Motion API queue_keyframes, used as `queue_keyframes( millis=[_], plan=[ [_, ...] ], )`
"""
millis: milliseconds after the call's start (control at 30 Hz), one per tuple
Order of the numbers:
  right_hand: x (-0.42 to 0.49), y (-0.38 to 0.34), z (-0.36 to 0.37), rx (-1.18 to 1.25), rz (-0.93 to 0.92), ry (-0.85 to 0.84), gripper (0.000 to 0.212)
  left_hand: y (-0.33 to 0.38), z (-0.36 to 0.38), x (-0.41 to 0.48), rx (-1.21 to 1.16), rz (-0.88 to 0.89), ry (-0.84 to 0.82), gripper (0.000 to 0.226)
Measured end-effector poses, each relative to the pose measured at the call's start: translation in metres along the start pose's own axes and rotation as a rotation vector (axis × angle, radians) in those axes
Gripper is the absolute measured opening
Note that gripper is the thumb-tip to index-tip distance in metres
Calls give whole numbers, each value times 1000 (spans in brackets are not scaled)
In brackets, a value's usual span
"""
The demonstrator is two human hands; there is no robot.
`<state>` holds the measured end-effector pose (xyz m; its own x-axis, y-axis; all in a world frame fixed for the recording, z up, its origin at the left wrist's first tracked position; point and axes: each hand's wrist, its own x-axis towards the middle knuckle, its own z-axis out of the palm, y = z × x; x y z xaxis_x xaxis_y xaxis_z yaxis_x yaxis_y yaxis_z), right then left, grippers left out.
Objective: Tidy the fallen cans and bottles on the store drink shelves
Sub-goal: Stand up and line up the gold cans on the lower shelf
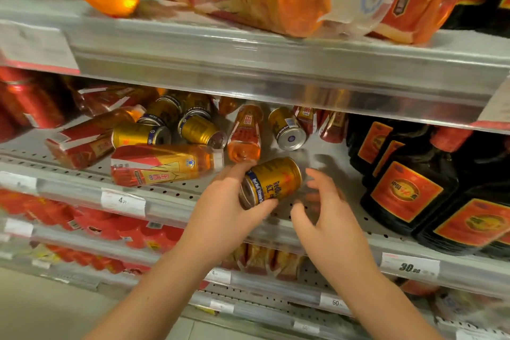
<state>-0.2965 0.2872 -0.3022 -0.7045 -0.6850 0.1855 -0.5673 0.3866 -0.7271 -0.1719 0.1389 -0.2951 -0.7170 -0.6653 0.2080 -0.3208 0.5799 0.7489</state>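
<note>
Perforated grey shelf carried a jumble of toppled drinks. Just in front of the fallen orange bottle, the left hand clasped a gold can tilted on its side, while the right hand hovered empty, fingers spread, just right of that can. It looked rigid, smooth and probably slippery; gripping round its middle seemed safest.

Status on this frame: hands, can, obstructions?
Left hand grips gold can, tilted. Right hand open beside it. Fallen cans and bottles lie behind.
</note>
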Motion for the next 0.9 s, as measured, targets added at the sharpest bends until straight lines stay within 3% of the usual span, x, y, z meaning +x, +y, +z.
queue_keyframes(
  millis=[267, 400, 533, 667, 900],
  plan=[
    [40, -34, 19, -10, 43, 146, 57, -21, -80, -28, -61, 47, 74, 56],
    [97, -31, 31, -202, 28, 208, 56, -41, -105, -24, -58, 37, 94, 63],
    [142, -21, 46, -350, 141, 164, 78, -53, -114, -20, -71, 22, 91, 68],
    [160, -9, 62, -284, 130, 194, 80, -63, -111, -20, -82, -1, 92, 69],
    [142, -10, 57, -89, 52, 290, 63, -62, -118, -25, -135, -29, 156, 65]
  ],
)
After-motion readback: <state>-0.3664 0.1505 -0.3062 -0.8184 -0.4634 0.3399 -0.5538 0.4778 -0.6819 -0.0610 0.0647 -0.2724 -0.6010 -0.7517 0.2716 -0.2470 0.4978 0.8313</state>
